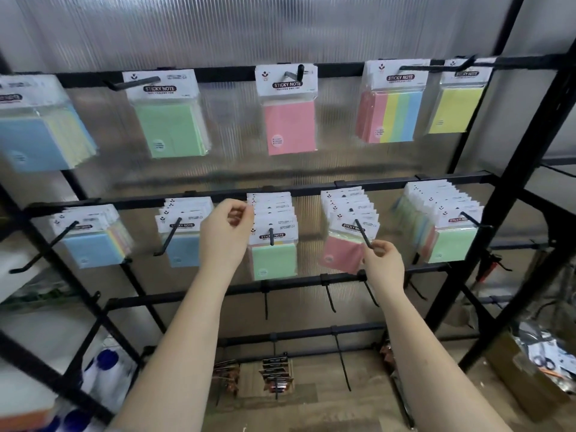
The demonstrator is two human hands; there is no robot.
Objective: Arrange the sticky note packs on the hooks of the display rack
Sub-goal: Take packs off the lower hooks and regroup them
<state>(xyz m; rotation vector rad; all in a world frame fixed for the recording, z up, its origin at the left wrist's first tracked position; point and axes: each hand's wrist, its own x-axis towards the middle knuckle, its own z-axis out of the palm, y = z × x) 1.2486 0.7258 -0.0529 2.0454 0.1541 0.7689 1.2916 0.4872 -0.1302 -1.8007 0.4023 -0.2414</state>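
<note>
1. The left hand [225, 232] is raised to the middle rail, fingers curled, pinching the header cards of the green-fronted stack [273, 241] at its left edge.
2. The right hand [384, 266] reaches up with thumb and forefinger pinching the tip of the hook [363, 233]; the tilted pink pack [341, 254] hangs on it just beside the fingers.
3. The display rack [514, 169] holds 2 filled rows; bare hooks [330, 299] jut from the rail below the wrists.

Left hand [225, 235] at green-fronted packs [273, 241], right hand [384, 265] by pink pack [342, 254] on black rack [311, 190].
</note>
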